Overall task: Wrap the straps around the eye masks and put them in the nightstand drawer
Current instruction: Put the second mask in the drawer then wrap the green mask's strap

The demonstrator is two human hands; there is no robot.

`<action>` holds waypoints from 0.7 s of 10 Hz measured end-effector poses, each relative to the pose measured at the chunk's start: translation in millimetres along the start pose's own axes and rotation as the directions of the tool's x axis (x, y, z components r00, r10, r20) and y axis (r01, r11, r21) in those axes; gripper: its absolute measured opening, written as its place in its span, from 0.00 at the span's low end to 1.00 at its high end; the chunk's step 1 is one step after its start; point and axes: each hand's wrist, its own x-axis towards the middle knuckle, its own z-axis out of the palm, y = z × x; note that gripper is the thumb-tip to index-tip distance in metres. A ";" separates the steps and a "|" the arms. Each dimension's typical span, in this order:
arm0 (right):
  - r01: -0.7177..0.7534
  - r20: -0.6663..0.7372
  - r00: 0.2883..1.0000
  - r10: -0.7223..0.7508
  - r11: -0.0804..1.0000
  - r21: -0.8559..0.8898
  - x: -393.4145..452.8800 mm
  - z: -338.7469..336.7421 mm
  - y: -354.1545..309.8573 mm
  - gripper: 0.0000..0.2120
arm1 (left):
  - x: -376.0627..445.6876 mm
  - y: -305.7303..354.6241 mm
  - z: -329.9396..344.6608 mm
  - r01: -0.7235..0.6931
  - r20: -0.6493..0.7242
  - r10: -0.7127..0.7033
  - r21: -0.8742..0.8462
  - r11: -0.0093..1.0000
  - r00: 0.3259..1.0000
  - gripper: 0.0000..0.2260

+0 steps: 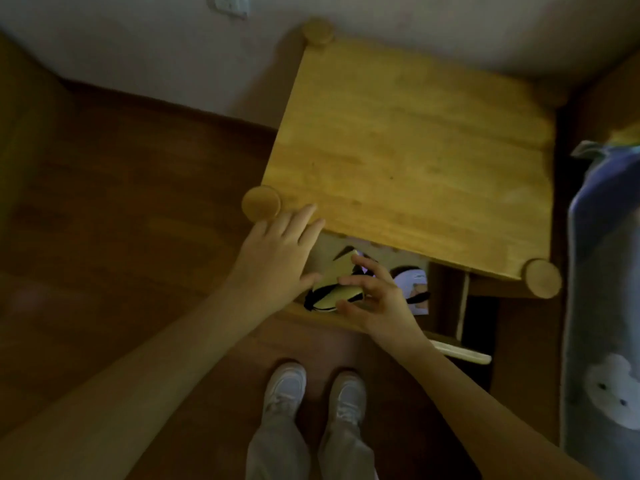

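Note:
A wooden nightstand (pixel 408 150) stands below me with its drawer (pixel 398 259) pulled open under the top's front edge. Inside the drawer lies a yellow eye mask (pixel 337 292) with a black strap wound around it. A pale lilac eye mask (pixel 412 282) with a black strap lies to its right. My right hand (pixel 377 296) hovers over the yellow mask, fingers spread and touching it. My left hand (pixel 277 258) rests at the drawer's left end by the nightstand's corner, fingers apart, thumb near the yellow mask.
A bed with a blue-grey cover (pixel 606 289) runs along the right. A round post (pixel 261 203) caps the nightstand's near left corner. Brown wooden floor (pixel 121 220) spreads to the left. My white shoes (pixel 311 389) stand just in front of the drawer.

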 end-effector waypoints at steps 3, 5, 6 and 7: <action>0.028 -0.004 1.000 -0.029 0.994 -0.106 69.5 32.1 57.2 0.12 | 29.6 -5.5 55.7 -0.052 -0.105 0.056 0.040 0.998 0.993 0.44; -0.020 0.004 1.000 0.022 0.969 -0.246 108.9 39.3 76.8 0.21 | 29.9 -10.2 73.7 -0.062 -0.133 0.071 0.067 0.996 0.989 0.49; 0.026 0.086 0.996 0.006 0.932 -0.362 124.0 46.6 83.2 0.18 | 31.9 -14.1 82.5 -0.076 -0.144 0.089 0.097 0.992 0.986 0.52; 0.102 0.174 0.985 -0.020 0.875 -0.473 129.0 50.7 81.1 0.21 | 32.5 -17.9 88.3 -0.096 -0.177 0.111 0.095 0.991 0.978 0.50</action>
